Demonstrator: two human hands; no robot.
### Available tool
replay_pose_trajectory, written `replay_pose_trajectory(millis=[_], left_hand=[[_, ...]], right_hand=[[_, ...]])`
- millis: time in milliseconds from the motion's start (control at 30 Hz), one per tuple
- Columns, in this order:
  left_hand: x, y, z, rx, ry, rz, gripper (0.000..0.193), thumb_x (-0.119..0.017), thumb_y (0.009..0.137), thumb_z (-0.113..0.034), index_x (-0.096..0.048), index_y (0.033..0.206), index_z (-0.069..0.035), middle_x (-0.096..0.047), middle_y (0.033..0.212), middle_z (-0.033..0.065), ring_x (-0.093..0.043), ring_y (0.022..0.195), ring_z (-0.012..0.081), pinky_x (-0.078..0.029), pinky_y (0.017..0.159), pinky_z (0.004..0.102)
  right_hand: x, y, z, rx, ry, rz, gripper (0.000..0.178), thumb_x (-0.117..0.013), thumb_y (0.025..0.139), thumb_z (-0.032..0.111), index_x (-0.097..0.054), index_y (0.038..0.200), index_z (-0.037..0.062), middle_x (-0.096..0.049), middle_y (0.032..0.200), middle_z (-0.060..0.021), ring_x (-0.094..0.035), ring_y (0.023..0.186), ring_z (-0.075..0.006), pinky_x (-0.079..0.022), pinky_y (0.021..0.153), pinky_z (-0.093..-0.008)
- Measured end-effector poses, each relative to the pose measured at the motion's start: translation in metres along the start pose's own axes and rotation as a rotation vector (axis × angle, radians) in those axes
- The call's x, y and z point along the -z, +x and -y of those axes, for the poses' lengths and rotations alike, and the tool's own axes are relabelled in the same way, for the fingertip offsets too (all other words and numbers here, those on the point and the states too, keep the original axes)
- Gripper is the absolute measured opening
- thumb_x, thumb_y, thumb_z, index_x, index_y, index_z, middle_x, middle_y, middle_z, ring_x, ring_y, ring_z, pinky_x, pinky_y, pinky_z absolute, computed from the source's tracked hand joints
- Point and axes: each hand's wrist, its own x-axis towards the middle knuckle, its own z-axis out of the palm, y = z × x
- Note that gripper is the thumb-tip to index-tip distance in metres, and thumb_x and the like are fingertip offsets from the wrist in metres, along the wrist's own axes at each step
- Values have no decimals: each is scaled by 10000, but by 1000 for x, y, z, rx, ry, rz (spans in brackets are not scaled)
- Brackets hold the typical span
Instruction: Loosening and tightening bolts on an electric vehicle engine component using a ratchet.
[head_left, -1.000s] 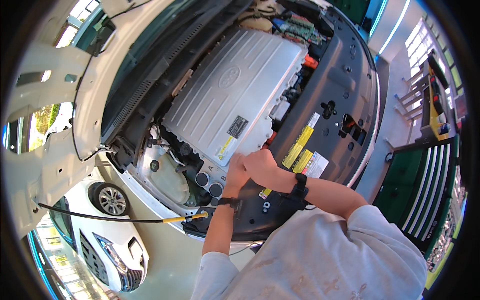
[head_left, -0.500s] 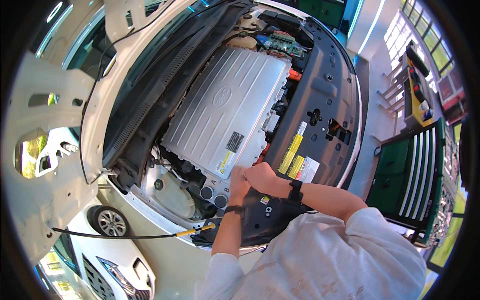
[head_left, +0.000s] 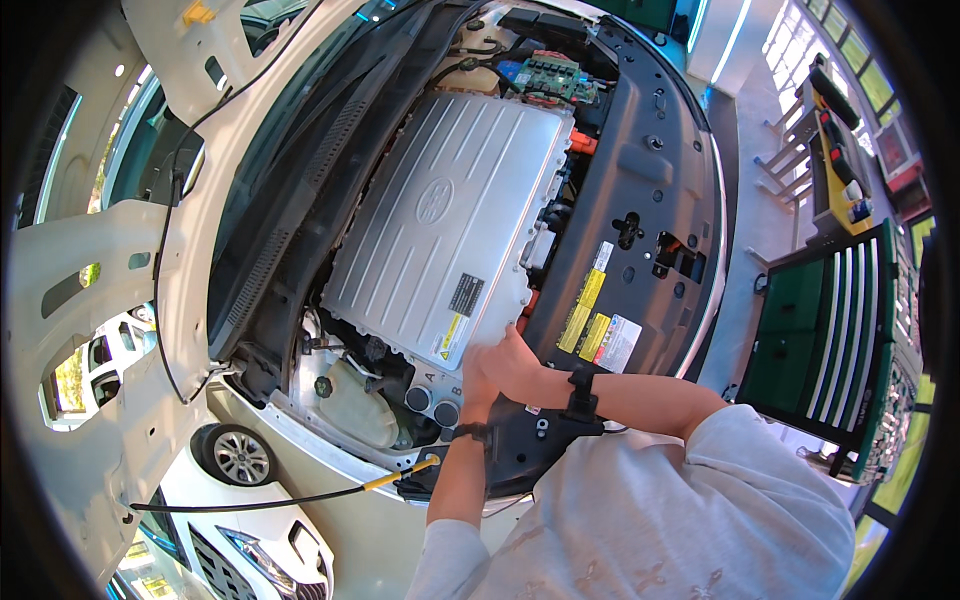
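Observation:
Over the near right corner of a large ribbed silver metal cover point(head_left: 440, 215), my two hands meet. My left hand point(head_left: 479, 380) is closed, its fingers mostly hidden against the other hand. My right hand point(head_left: 513, 364) presses up against it, fingers curled and the thumb side toward the cover's edge. Anything between the fingers is hidden from view. A dark strap circles each wrist. Left of my left hand, on the silver housing, are two round grey caps point(head_left: 446, 412). A yellow-and-white label point(head_left: 453, 337) lies on the cover just beyond the hands.
A black front panel point(head_left: 640, 200) with yellow and white stickers runs along the right. Orange connectors point(head_left: 582, 142) and a green circuit board point(head_left: 555, 78) sit farther back. A prop rod point(head_left: 385, 480) holds the raised hood point(head_left: 90, 270). A green tool cabinet point(head_left: 820, 330) stands at right.
My joined hands stay by the cover's corner, the right one turned slightly and drawn closer over the left. The whole view has shifted a little.

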Motion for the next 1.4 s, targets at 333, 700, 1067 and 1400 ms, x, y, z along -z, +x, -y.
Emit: replay_pose_trajectory(millis=[333, 700, 1067, 1400], left_hand=[[-3, 5, -19, 362, 13, 106, 293, -615, 866, -200, -589, 1114, -46, -616, 983, 146, -582, 1016, 329, -460, 870, 430], [-29, -12, -22, 390, -1, -289, 231, -656, 810, -193, -639, 974, -31, -654, 968, 188, -604, 915, 395, -481, 783, 448], [-40, -12, -32, 488, -261, -572, 221, -604, 816, -200, -612, 716, -4, -605, 754, 173, -564, 801, 389, -419, 686, 480], [-21, -13, -37, 542, -224, -398, 182, -601, 802, -144, -593, 727, 22, -576, 723, 208, -538, 767, 431, -402, 677, 522]], right_hand=[[5, 17, -24, 133, 182, 82, 78, -650, 753, 179, -693, 802, 135, -708, 832, -27, -684, 816, -240, -401, 949, -512], [0, 18, -20, 275, -148, -89, 72, -661, 772, 237, -706, 771, 181, -699, 789, -25, -674, 762, -190, -413, 758, -343], [-8, 21, -8, 186, -19, 32, 109, -652, 757, 244, -701, 751, 147, -685, 743, -66, -681, 738, -232, -458, 685, -383], [1, 25, -25, 304, 13, 35, 198, -662, 758, 270, -710, 806, 84, -693, 808, -132, -685, 796, -285, -512, 743, -402]])
